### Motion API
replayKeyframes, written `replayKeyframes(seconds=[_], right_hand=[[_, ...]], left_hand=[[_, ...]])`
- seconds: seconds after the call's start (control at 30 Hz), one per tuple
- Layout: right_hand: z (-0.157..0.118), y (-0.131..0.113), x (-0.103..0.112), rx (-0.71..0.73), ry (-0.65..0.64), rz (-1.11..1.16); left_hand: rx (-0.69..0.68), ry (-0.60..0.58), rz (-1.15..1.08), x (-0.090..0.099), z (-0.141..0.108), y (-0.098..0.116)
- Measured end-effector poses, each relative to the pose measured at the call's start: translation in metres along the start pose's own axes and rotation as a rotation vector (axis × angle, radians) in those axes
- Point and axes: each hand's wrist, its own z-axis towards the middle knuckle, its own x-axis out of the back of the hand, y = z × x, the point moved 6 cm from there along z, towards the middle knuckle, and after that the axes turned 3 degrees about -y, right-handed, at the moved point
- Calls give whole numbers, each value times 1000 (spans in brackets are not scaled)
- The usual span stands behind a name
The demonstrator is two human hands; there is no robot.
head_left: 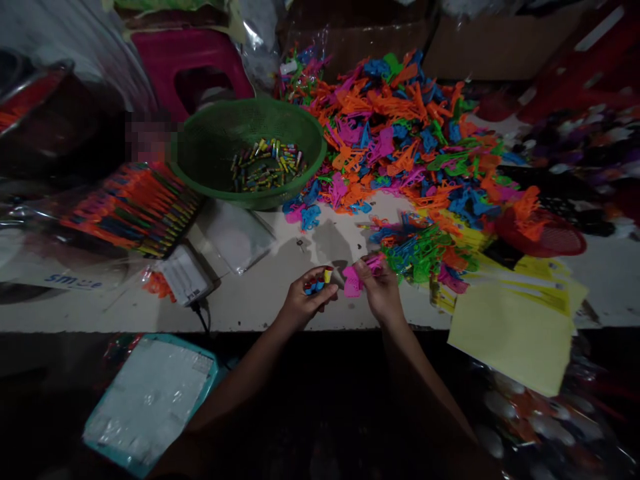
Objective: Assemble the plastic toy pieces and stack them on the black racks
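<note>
Left hand [307,298]: curled shut around a small bundle of coloured pieces [317,285], blue and red with a yellow tip poking up; its grip is clenched on them, just above the near edge of the worktop [260,293].
Right hand [381,288]: pinching a pink plastic part [353,281] between thumb and fingers, grip closed on it, the part sticking out to the left towards the other hand.
Gap between hands: small; the pink part and the bundle are just beside each other, and I cannot tell if they touch.
Pile of plastic parts [400,140]: a big heap in orange, pink, blue and green, spread over the far and right side of the worktop, reaching down close to the right hand.
Green basket [210,143]: far left of the hands, a round mesh bowl with small multicoloured sticks [267,165] lying in its bottom.
Bagged sticks [135,208]: a clear bag of orange and mixed rods, left of the basket.
Yellow sheets [515,327]: stacked at the right, overhanging the near edge.
Red mesh basket [555,237]: right of the pile, tipped, orange parts in it.
Pink stool [193,63]: far left, behind the green basket.
</note>
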Motion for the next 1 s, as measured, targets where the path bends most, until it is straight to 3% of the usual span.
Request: replayKeyframes(seconds=[0.13,0.3,0.5,0.77,1.0], right_hand=[[-2,-6,-6,-31,-82,-68],[-6,-6,-9,-85,-131,-97],[-8,-6,-11,-49,-200,-21],[-5,-5,-1,-24,-78,31],[-9,3,-10,-85,-96,-1]], left_hand=[[66,-181,80,-6,0,-1],[140,-280,175,-3,-7,3],[288,-379,37,-6,-11,-8],[184,-228,23,-8,-6,3],[263,-182,147,3,-9,-3]])
